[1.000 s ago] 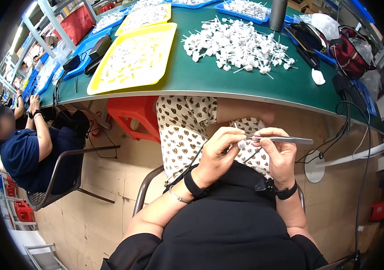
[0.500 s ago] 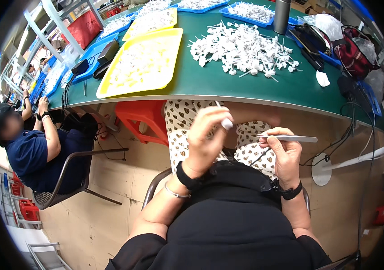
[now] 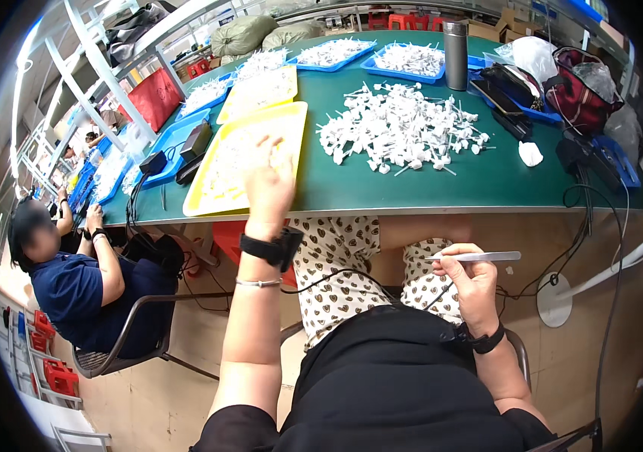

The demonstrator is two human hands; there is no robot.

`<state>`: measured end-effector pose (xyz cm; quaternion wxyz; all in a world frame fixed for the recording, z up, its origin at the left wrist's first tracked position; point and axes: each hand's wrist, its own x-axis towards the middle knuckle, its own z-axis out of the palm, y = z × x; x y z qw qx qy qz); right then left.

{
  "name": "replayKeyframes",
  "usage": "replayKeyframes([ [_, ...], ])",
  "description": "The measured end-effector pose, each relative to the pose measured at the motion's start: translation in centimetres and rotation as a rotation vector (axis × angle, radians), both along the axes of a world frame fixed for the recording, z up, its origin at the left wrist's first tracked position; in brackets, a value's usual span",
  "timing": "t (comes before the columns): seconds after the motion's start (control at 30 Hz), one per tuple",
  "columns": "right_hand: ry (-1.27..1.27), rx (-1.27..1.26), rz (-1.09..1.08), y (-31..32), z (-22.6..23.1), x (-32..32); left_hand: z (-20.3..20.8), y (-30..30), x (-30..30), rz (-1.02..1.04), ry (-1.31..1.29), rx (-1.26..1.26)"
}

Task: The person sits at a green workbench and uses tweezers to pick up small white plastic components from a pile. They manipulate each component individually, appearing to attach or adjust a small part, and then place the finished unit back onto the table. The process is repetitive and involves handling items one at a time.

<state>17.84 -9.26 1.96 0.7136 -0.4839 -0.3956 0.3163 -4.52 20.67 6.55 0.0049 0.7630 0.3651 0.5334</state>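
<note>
My left hand (image 3: pixel 269 188) reaches over the near yellow tray (image 3: pixel 297 143), its fingers smeared by motion. Whether anything is between them cannot be made out. Small pale pieces (image 3: pixel 220 162) are spread across that tray. Above my lap, my right hand (image 3: pixel 474 292) pinches a pair of silver tweezers (image 3: pixel 491 256) between thumb and fingers, the tips toward the left. A large heap of white plastic parts with thin stems (image 3: pixel 397 128) lies on the green table (image 3: pixel 382 194), to the right of the yellow tray.
Blue trays (image 3: pixel 410 64) of white parts stand farther back, near a grey metal flask (image 3: pixel 455 56). Bags (image 3: pixel 587 87) and cables (image 3: pixel 589 184) crowd the right side. A co-worker (image 3: pixel 80 290) sits at the left.
My left hand has swung from above my lap, where it held a small white part, forward and left to the yellow tray. My right hand keeps the tweezers. The view has tilted up.
</note>
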Motion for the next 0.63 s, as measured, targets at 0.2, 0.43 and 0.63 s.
replayKeyframes([
  [0.2, -0.018, -0.001, 0.001, -0.4, -0.1, 0.0, 1.6, -5.6, 10.0, -0.299, 0.375, 0.224],
  [0.43, -0.039, 0.003, -0.04, -0.5, -0.7, 0.2, 1.6, -4.2, 11.7, -0.026, 0.701, 0.255],
  [0.63, -0.106, 0.014, -0.018, 0.0, -1.3, 0.4, -0.2, -3.1, 11.3, -0.091, 0.73, 0.098],
])
